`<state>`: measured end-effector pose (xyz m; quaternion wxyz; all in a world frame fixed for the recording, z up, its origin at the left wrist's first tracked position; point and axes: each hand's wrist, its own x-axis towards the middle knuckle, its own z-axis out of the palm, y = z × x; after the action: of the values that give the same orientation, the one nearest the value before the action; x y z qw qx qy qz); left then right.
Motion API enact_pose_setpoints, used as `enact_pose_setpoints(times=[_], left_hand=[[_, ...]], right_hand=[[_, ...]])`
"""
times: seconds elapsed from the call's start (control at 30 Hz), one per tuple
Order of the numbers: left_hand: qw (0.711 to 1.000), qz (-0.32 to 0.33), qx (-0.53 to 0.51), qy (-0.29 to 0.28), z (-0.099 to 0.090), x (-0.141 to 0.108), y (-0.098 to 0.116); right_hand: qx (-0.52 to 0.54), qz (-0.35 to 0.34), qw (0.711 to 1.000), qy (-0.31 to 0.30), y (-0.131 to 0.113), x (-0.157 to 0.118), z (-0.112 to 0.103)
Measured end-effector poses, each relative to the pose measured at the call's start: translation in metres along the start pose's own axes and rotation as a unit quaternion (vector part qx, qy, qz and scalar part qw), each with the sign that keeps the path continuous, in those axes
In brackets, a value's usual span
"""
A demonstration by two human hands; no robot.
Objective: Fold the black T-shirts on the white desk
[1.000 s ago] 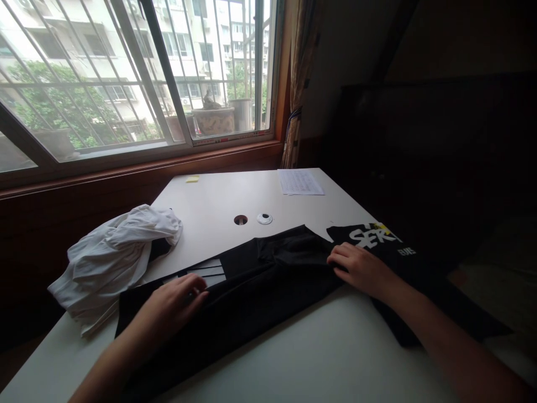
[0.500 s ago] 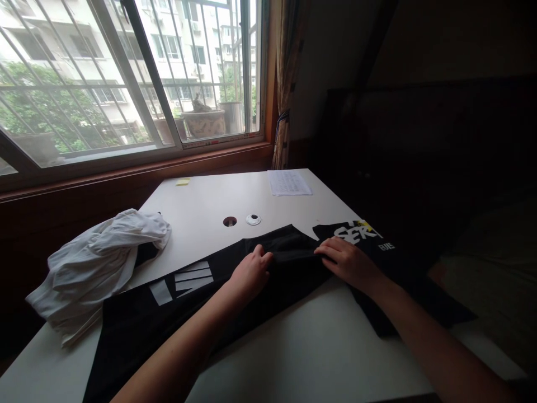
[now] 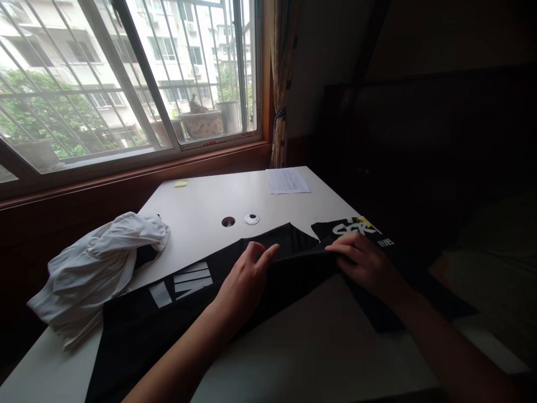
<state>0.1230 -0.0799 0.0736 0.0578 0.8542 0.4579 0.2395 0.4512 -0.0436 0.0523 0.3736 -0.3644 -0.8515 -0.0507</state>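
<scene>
A black printed garment [image 3: 155, 336], seemingly a T-shirt, lies stretched across the white table [image 3: 201, 207]. Grey block shapes mark its left part; white lettering and a yellow patch show at the right. My left hand [image 3: 241, 280] is at the garment's middle, fingers curled and thumb sticking out, apparently gripping a raised fold; its lower fingers are hidden. Farther right, my right hand [image 3: 369, 268] pinches the same fold between thumb and fingertips. Between both hands the cloth runs as a raised ridge. Whether the lettered part is the same piece, I cannot tell.
A crumpled white cloth [image 3: 92, 268] rests at the table's left edge. Toward the back are printed papers [image 3: 288, 181], a yellow note [image 3: 180, 183], a cable hole [image 3: 228, 222] and its round cover [image 3: 251, 219]. Behind stands a barred window [image 3: 168, 84] with a tied curtain [image 3: 280, 95].
My left thumb has moved out from the curled fingers. My right hand has shifted slightly right, and the fold between my hands stands a little higher.
</scene>
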Motion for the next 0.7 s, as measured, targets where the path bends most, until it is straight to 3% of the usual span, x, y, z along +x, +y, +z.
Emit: enact_pose_setpoints(times=[0.17,0.33,0.47,0.7], left_hand=[[0.999,0.047,-0.010,-0.015,-0.022,-0.008,0.021],[0.996,0.069,-0.052,0.024,-0.037,-0.010,0.032],[0.992,0.075,-0.078,0.057,-0.041,-0.014,0.031],[0.994,0.045,-0.098,0.035,-0.037,-0.018,0.024]], right_hand=[[0.049,0.042,0.998,0.002,-0.014,-0.009,-0.031],[0.141,0.135,0.981,-0.017,-0.018,-0.018,-0.054],[0.166,0.244,0.955,-0.009,-0.019,-0.025,-0.062],[0.138,0.353,0.925,-0.030,-0.024,-0.022,-0.063]])
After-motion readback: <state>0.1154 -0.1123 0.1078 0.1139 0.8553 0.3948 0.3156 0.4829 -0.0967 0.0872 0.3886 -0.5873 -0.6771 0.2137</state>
